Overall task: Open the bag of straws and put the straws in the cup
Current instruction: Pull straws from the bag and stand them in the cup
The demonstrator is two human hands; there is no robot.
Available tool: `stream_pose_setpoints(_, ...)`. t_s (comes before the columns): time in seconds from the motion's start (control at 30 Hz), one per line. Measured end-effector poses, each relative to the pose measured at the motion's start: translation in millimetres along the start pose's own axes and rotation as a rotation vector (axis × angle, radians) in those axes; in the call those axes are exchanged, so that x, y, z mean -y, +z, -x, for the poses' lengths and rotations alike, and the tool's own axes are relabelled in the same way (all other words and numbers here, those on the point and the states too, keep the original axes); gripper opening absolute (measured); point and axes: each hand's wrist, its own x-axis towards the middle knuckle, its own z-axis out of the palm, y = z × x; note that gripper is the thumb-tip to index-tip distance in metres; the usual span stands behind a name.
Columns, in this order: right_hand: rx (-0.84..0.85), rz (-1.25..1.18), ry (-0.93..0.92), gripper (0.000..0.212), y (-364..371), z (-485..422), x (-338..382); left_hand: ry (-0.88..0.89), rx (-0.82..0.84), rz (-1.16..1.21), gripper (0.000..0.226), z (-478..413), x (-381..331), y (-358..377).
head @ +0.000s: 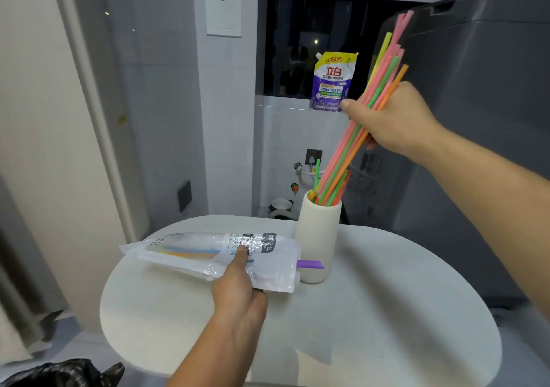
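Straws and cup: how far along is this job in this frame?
Done: the bag is open, a purple straw poking from its end. In hand: the right hand grips a bundle of straws, tilted, lower ends already inside the cup; the left hand holds the bag. Left: let the bundle go, then move the purple straw and the few seen through the bag into the cup.

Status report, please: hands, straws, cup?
Right hand grips straw bundle, lower ends in cup. Left hand holds bag, purple straw sticking out. Nothing blocking.
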Motion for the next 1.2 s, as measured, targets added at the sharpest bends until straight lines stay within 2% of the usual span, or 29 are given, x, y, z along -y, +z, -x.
stream_pose_setpoints(0.23, 0.072, 0.065, 0.023, 0.038, 26, 6, -11, 0.008, 0.011, 0.006, 0.044, -1, 0, 0)
stream_pose_setpoints(0.43, 0.071, 0.045, 0.108, 0.048, 50, 6, -21, 0.007, 0.01, 0.007, 0.043, -1, 1, 0)
stream_pose_setpoints(0.63, 0.048, 0.051, 0.086, 0.046, 53, 3, -19, 0.023, 0.013, 0.009, 0.042, -3, -1, 1)
stream_pose_setpoints(0.87, 0.188, 0.083, 0.147, 0.036, 68, 11, -30, 0.001, 0.023, 0.001, 0.042, -3, 2, -1)
stream_pose_setpoints(1.2, 0.283, 0.012, 0.223, 0.052, 76, 23, -42, -0.006, 0.014, 0.008, 0.043, -3, 2, 1)
